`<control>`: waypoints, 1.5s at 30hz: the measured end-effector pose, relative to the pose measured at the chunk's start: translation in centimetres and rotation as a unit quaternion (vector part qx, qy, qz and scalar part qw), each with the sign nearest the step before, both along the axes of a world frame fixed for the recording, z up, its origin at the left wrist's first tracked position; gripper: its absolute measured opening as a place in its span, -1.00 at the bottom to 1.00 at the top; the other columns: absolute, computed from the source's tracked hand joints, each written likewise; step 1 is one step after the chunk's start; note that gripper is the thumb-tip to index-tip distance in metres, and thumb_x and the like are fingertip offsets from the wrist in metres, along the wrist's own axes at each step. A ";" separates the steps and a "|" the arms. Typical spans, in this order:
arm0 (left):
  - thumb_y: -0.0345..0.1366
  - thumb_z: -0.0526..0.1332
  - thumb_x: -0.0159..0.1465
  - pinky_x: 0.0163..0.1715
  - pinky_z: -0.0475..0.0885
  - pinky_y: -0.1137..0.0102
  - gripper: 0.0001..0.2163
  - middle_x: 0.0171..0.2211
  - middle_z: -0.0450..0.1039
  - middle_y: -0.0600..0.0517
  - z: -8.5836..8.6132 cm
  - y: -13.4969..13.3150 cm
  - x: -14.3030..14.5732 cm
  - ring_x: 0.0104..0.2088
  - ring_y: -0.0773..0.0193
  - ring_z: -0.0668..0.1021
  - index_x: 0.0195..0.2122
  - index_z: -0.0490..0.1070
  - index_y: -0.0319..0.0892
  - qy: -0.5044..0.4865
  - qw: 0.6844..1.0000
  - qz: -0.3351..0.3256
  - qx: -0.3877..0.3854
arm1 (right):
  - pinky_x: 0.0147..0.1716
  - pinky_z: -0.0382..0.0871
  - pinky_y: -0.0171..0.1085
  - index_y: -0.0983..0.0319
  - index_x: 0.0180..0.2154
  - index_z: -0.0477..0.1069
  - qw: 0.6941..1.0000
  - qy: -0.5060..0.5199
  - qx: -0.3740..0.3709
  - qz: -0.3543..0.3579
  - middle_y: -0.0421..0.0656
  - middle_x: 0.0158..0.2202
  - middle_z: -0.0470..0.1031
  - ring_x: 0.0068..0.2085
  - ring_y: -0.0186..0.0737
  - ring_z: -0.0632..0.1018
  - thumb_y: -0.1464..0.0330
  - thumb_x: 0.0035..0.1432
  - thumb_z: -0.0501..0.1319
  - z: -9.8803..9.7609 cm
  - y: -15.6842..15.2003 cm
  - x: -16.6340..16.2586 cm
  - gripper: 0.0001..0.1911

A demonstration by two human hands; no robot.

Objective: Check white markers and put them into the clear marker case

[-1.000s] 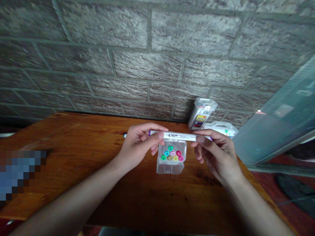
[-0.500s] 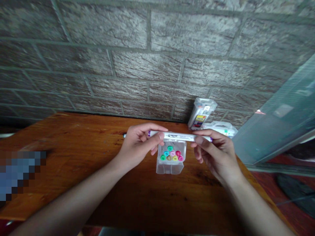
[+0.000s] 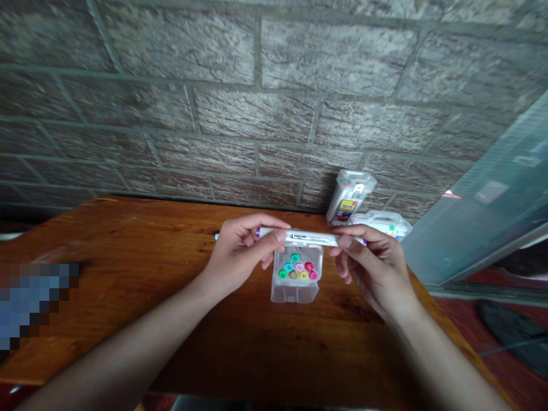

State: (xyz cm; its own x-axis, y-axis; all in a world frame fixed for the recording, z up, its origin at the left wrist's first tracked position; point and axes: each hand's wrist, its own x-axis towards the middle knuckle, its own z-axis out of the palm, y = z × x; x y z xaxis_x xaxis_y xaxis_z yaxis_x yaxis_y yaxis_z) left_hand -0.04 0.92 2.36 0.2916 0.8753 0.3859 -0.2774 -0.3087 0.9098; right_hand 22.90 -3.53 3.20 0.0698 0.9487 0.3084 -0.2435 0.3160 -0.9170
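A white marker pen (image 3: 312, 237) with purple ends and a printed label lies level between my two hands, above the table. My left hand (image 3: 242, 245) pinches its left part between thumb and fingers. Its right part is gripped by my right hand (image 3: 372, 257), thumb in front. Just below the pen stands a clear plastic case (image 3: 295, 292) with its lid open. Several markers (image 3: 298, 266) show their round coloured ends in it: green, blue, pink, red, yellow and brown. A small dark-tipped thing (image 3: 216, 236) pokes out behind my left hand, mostly hidden.
The wooden table (image 3: 171, 342) meets a grey brick wall (image 3: 257, 114). Against the wall stands a clear case (image 3: 351, 197) with a yellow label; another clear case (image 3: 381, 224) lies beside it. A glass panel (image 3: 466, 194) rises at the right. A pixelated blue patch covers the left.
Almost nothing differs. The marker pen has rolled or shifted slightly in my fingers, so its label sits a little differently; both hands keep their hold.
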 end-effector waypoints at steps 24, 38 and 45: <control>-0.29 0.54 0.20 -0.67 0.29 0.51 -0.78 -0.48 0.60 0.01 0.2 -0.2 0.0 -0.64 0.45 0.43 -0.14 0.71 -0.21 -0.018 1.000 -0.006 0.008 | -0.74 0.39 -0.41 0.16 -0.19 0.71 1.000 -0.010 -0.009 -0.001 -0.15 -0.43 0.71 -0.63 -0.35 0.54 0.33 0.06 0.58 -0.1 0.1 0.4 -0.77; -0.28 0.50 0.27 -0.67 0.34 0.51 -0.85 -0.48 0.64 0.01 0.1 -0.1 0.0 -0.65 0.45 0.44 -0.17 0.71 -0.19 -0.001 1.000 -0.002 0.010 | -0.73 0.40 -0.40 0.17 -0.29 0.70 1.000 -0.009 0.002 -0.015 -0.17 -0.49 0.67 -0.64 -0.35 0.52 0.31 0.04 0.60 0.0 0.2 0.0 -0.81; -0.27 0.45 0.32 -0.64 0.37 0.49 -0.85 -0.43 0.66 -0.01 -0.2 0.3 -0.2 -0.63 0.44 0.44 -0.12 0.71 -0.17 -0.016 1.000 -0.015 -0.008 | -0.75 0.37 -0.39 0.17 -0.27 0.72 1.000 0.000 0.002 -0.010 -0.15 -0.48 0.69 -0.65 -0.33 0.51 0.29 0.04 0.58 0.3 0.1 0.1 -0.81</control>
State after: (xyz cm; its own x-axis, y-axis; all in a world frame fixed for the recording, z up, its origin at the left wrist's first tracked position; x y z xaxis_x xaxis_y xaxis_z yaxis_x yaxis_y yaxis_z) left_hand -0.22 1.17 2.20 0.3057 0.8721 0.3820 -0.3160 -0.2855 0.9048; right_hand 23.02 -3.40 3.49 0.0887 0.9460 0.3119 -0.2375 0.3242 -0.9157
